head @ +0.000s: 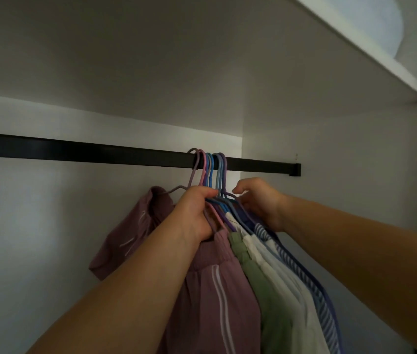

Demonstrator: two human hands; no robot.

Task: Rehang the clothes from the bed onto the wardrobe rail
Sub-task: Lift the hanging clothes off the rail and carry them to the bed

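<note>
With the hanger hooks (208, 162) over the rail (100, 152), I log: left hand (197, 213) clamped on the hanger necks, right hand (259, 203) loosely curled at the clothes (253, 277). Advice: release only once every hook seats.

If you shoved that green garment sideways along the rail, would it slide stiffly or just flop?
The green garment probably flops: its cloth hangs in soft folds. Its hanger hook likely slides easily on the smooth black rail. Tightly bunched neighbours would probably move too.
</note>
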